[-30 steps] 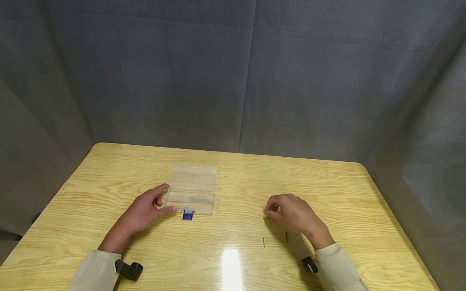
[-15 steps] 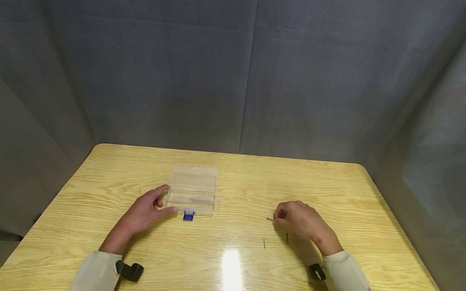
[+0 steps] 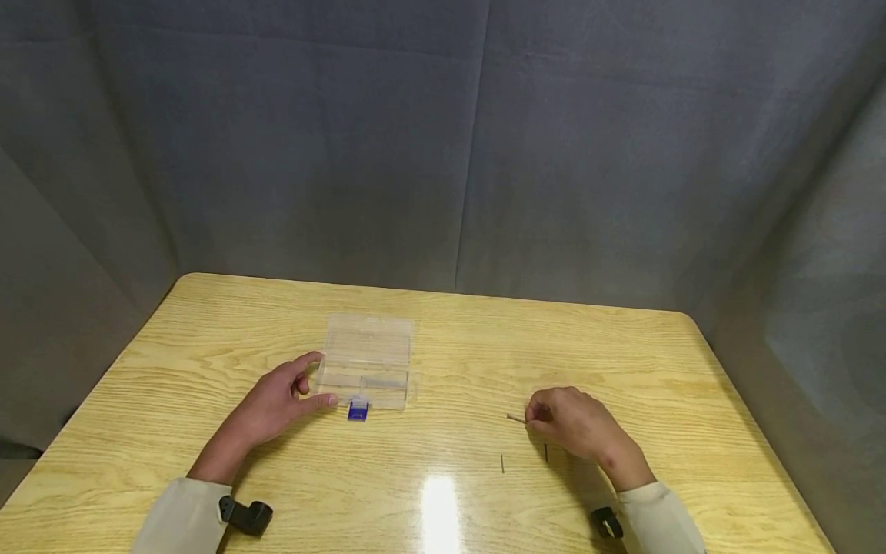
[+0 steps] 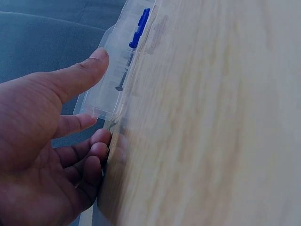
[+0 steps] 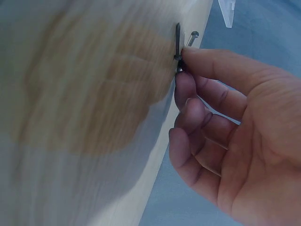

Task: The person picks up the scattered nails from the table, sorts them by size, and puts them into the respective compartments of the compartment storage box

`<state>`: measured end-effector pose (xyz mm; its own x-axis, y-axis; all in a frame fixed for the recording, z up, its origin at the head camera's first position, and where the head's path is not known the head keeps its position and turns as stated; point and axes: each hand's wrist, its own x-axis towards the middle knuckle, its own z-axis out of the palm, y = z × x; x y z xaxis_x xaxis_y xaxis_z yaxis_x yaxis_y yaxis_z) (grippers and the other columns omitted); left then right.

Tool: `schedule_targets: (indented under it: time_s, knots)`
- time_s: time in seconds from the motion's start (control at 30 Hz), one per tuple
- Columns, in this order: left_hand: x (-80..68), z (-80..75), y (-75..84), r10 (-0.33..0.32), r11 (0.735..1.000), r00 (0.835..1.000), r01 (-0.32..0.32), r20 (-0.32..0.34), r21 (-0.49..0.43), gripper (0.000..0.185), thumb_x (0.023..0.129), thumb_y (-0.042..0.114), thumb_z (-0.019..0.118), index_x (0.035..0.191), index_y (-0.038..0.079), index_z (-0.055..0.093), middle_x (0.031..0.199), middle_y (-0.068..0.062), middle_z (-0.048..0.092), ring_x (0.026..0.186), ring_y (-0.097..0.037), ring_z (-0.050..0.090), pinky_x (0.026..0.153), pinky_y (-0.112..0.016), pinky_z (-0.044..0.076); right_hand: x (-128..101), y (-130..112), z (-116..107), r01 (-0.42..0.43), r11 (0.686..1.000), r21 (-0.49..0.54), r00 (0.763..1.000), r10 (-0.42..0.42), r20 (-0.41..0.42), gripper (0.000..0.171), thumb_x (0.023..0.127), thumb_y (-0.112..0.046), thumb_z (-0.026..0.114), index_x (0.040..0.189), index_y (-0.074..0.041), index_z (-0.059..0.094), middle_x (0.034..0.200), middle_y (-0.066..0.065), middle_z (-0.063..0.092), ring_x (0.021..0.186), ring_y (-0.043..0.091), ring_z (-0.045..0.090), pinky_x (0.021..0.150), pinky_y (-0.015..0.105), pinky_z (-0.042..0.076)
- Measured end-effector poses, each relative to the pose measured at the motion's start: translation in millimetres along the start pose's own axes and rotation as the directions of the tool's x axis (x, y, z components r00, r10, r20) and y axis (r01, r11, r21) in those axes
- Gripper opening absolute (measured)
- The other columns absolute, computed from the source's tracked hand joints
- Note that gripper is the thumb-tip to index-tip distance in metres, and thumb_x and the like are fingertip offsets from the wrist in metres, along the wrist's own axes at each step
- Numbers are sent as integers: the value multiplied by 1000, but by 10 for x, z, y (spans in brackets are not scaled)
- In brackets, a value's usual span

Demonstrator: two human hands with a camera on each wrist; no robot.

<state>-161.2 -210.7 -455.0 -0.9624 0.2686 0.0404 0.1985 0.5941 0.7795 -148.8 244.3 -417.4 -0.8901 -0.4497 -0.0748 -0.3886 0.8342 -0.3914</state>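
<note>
Now the right hand [image 3: 577,427] pinches a thin dark nail [image 3: 515,418] by one end, low over the glossy wood-grain counter [image 3: 450,369]; likely a pick-up under way, needing a lift next. Left hand [image 3: 277,400], fingers relaxed, steadies the clear plastic box [image 3: 367,358] with its blue latch [image 3: 357,411]. Two more nails [image 3: 502,462] lie near.

box [image 3: 367,358] on table [image 3: 623,354], nails [image 3: 502,462] right
</note>
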Motion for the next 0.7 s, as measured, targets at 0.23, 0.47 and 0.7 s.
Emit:
schedule_targets:
  time_s: [0.23, 0.47, 0.7]
  knots:
    - [-1, -4, -5, 7, 1000, 1000, -7, -1, -2, 78, 96, 32, 77, 152, -8, 40, 90, -8, 46, 67, -17, 37, 65, -32, 36, 8, 6, 4, 23, 1000, -17, 1000, -23, -11, 14, 95, -11, 76, 87, -20, 70, 83, -15, 64, 73, 1, 57, 67, 33, 50]
    - [9, -2, -47, -2, 1000, 1000, 2, 6, 15, 80, 95, 34, 77, 153, -7, 40, 90, -8, 47, 67, -17, 38, 67, -32, 37, 9, 5, 20, 50, 998, -28, 999, -50, -9, 16, 98, -11, 71, 86, -20, 68, 80, -15, 61, 68, 1, 52, 62, 29, 47]
    - [14, 5, -59, -4, 1000, 1000, 4, 7, 17, 80, 95, 34, 78, 153, -6, 41, 90, -8, 47, 68, -17, 39, 68, -33, 38, 2, -2, 36, 42, 997, -61, 999, -43, -11, 18, 98, -11, 71, 84, -22, 66, 78, -15, 59, 65, 2, 49, 59, 29, 44]
